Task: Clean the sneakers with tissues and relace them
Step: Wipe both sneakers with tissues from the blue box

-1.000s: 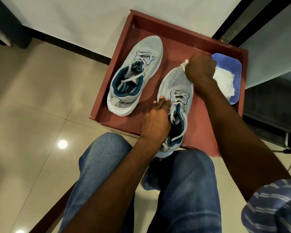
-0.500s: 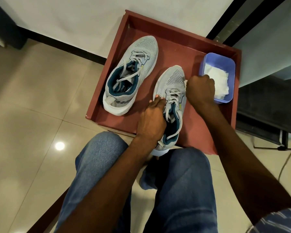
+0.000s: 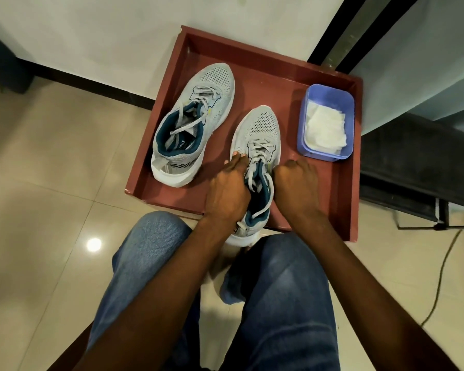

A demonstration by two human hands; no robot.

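Here, both hands (image 3: pixel 227 194) at sneaker (image 3: pixel 257 145) (heel overhanging tray (image 3: pixel 344 183)).

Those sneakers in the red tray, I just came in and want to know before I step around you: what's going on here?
A seated person is cleaning a pair of grey sneakers. The left hand steadies the near sneaker at its lacing; the right hand is a fist against its outer side, and whether it holds a tissue is hidden. The other sneaker lies untouched in the red tray, laces loose. A blue tub of tissues sits alongside.
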